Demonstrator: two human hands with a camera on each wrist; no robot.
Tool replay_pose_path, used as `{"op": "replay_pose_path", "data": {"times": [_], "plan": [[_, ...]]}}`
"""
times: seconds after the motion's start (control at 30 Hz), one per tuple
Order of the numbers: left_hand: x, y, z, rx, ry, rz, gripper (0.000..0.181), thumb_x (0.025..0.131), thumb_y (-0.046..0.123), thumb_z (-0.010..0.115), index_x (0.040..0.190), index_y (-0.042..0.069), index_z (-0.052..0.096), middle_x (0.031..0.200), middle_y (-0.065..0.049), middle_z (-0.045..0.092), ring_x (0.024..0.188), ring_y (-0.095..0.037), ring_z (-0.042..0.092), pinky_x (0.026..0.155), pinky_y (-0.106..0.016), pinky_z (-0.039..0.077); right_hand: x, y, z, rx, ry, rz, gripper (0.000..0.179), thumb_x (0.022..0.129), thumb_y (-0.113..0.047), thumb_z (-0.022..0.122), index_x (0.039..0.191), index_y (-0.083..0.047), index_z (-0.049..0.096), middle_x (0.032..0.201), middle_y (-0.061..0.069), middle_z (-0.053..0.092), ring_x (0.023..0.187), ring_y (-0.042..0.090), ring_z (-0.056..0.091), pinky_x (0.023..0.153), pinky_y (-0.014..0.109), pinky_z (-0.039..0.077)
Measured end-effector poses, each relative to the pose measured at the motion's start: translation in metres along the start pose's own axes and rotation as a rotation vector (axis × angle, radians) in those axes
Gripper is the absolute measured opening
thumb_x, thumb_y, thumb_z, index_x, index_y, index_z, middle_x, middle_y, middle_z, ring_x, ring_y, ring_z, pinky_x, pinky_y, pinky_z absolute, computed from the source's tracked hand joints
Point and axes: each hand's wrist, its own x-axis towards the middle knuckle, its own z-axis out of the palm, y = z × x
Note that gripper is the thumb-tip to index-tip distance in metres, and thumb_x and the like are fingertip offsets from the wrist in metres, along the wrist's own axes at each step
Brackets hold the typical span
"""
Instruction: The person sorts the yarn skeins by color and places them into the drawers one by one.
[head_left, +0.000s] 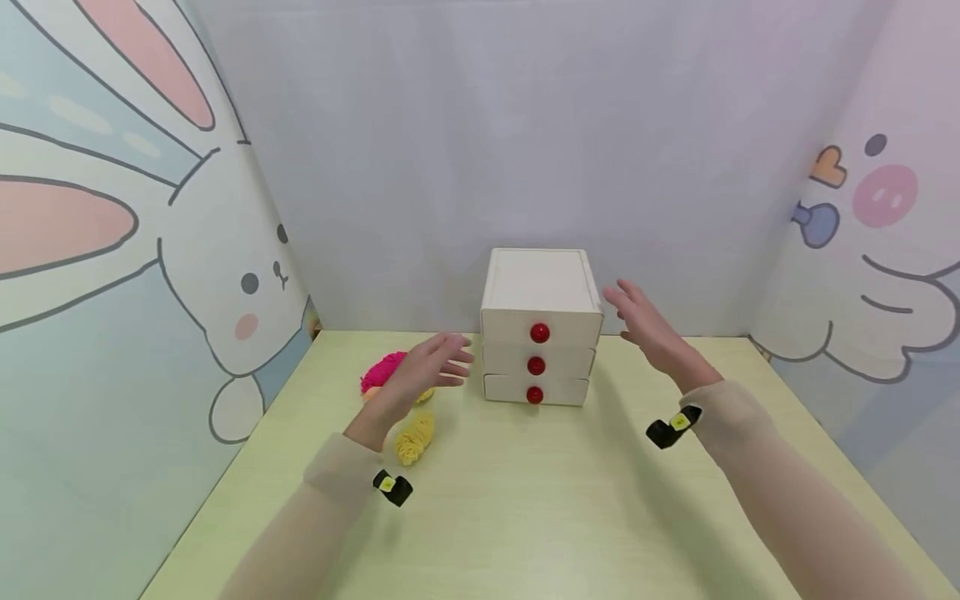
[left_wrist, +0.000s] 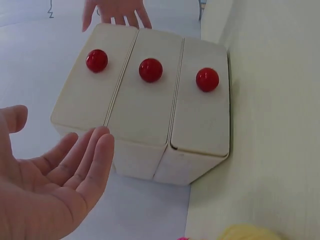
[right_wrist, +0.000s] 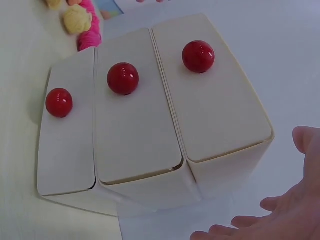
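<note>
Reaching forward above the table, a person holds both hands out on either side of a white cabinet. The cabinet stands upright at the far end of the table, near the grey backdrop, its three drawers stacked and closed. Each drawer front bears one round red knob: a top knob, a middle knob and a bottom knob.

The left hand is in the air, to the left of the cabinet and apart from it. Its fingers are gently bent and lie close together, with the thumb well away from them, as the left wrist view shows. The right hand hangs to the right of the cabinet, also apart from it, palm toward its side. Its fingers are loosely extended with small gaps between them, the thumb standing off.

Beyond and below the left hand lies pink yarn, partly hidden by that hand. Nearer the person, a yellow bundle rests on the table. Each pale sleeve ends at a wrist carrying a small black device, the left device and the right device. A rabbit drawing covers the left wall.
</note>
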Motion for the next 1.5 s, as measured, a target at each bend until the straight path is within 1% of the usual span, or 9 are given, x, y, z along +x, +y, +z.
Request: {"op": "replay_pose_path", "data": {"times": [0.1,0.2,0.43,0.7,0.83,0.97,1.17,1.4,1.5], "plan": [[0.007,0.001,0.016,-0.082,-0.074,-0.011,0.055,0.113,0.044,0.046,0.155,0.008,0.047,0.146,-0.021,0.061,0.131,-0.044,0.062,0.108,-0.046,0.056,0.009,-0.001,0.004,0.097,0.004,0.025,0.087,0.111,-0.059,0.035,0.169,-0.02,-0.016,0.177,0.008,-0.02,0.163,0.044,-0.001,0.129,0.065,0.012],[0.016,0.004,0.033,-0.167,-0.126,-0.015,0.056,0.113,0.045,0.046,0.156,0.009,0.047,0.148,-0.022,0.06,0.134,-0.046,0.06,0.109,-0.045,0.055,0.018,-0.004,0.009,0.193,0.031,0.055,0.087,0.111,-0.057,0.036,0.169,-0.02,-0.017,0.177,0.008,-0.018,0.163,0.043,0.0,0.131,0.061,0.012],[0.038,0.011,0.066,-0.302,-0.162,-0.051,0.059,0.113,0.044,0.047,0.156,0.004,0.045,0.148,-0.022,0.061,0.135,-0.045,0.06,0.105,-0.039,0.057,0.032,-0.008,0.021,0.302,0.082,0.088,0.081,0.113,-0.05,0.034,0.17,-0.021,-0.016,0.179,0.01,-0.007,0.164,0.04,0.001,0.132,0.057,0.014],[0.056,0.016,0.089,-0.465,-0.167,-0.139,0.064,0.111,0.049,0.051,0.15,-0.001,0.052,0.145,-0.026,0.063,0.125,-0.037,0.069,0.101,-0.039,0.059,0.042,-0.005,0.029,0.39,0.147,0.131,0.077,0.112,-0.045,0.038,0.172,-0.023,-0.007,0.179,0.004,-0.007,0.165,0.028,-0.003,0.133,0.053,0.008],[0.062,0.016,0.097,-0.566,-0.171,-0.171,0.064,0.11,0.049,0.053,0.145,-0.004,0.055,0.143,-0.027,0.063,0.124,-0.035,0.07,0.102,-0.041,0.059,0.044,-0.003,0.03,0.388,0.177,0.138,0.075,0.112,-0.038,0.04,0.172,-0.023,-0.003,0.18,0.003,-0.005,0.164,0.024,0.001,0.133,0.051,0.009],[0.067,0.018,0.1,-0.645,-0.176,-0.192,0.064,0.111,0.049,0.051,0.144,-0.005,0.057,0.142,-0.026,0.064,0.127,-0.035,0.068,0.107,-0.043,0.056,0.044,-0.001,0.031,0.369,0.191,0.122,0.072,0.111,-0.035,0.041,0.173,-0.023,0.004,0.179,0.006,0.003,0.163,0.027,0.011,0.132,0.051,0.017],[0.072,0.017,0.098,-0.735,-0.162,-0.227,0.062,0.111,0.047,0.052,0.142,-0.006,0.059,0.142,-0.025,0.065,0.128,-0.035,0.068,0.109,-0.042,0.054,0.047,-0.002,0.033,0.315,0.145,0.084,0.066,0.112,-0.034,0.041,0.172,-0.029,0.015,0.177,0.01,0.016,0.158,0.032,0.025,0.126,0.053,0.027],[0.077,0.02,0.098,-0.796,-0.134,-0.253,0.057,0.11,0.045,0.055,0.136,-0.004,0.064,0.137,-0.022,0.069,0.113,-0.027,0.075,0.104,-0.038,0.057,0.049,-0.002,0.032,0.274,0.12,0.063,0.066,0.113,-0.036,0.04,0.172,-0.031,0.012,0.177,0.011,0.015,0.157,0.035,0.026,0.127,0.057,0.026],[0.078,0.021,0.1,-0.816,-0.122,-0.265,0.055,0.109,0.044,0.056,0.134,-0.004,0.066,0.135,-0.021,0.07,0.113,-0.027,0.075,0.102,-0.036,0.058,0.048,-0.002,0.032,0.261,0.115,0.057,0.065,0.113,-0.036,0.039,0.172,-0.031,0.012,0.177,0.012,0.015,0.157,0.036,0.026,0.126,0.058,0.026]]}}
